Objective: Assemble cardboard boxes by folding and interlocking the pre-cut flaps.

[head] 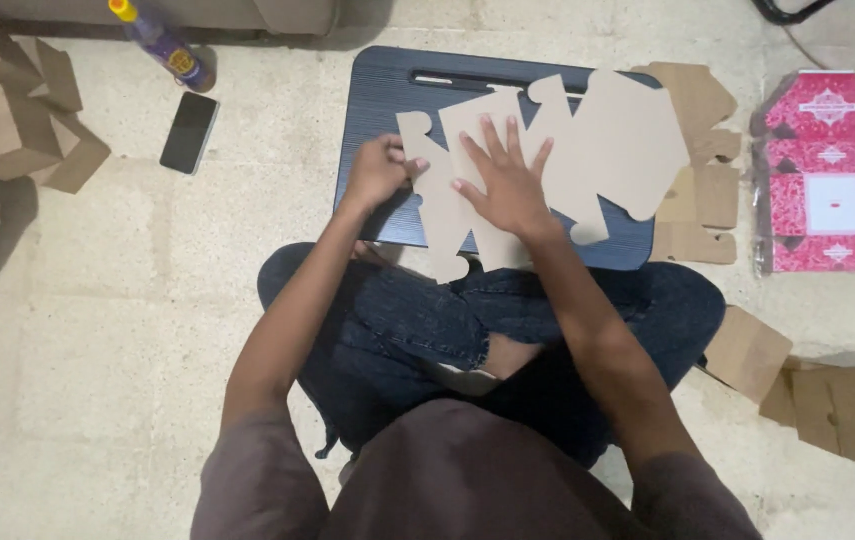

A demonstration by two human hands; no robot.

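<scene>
- Die-cut cardboard sheet: plain pale tan, unprinted.
- Lap surface: dark navy, fine horizontal grain.
- Packaged sheets: bright red with white ornamental pattern, under clear wrap.
- Folded boxes: brown kraft.
- Phone: black.
- Bottle: purple, yellow cap.
- Jeans: dark blue.
- Floor: mottled cream.

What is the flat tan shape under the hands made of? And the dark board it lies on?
The flat tan cutout looks like thin cardboard: matte, plain brown, with die-cut tabs and crisp edges. The left hand pinches one edge and the right hand presses it flat. The dark board could be plastic or laminated wood: navy, with fine streaky lines and a slot near its far edge.
</scene>
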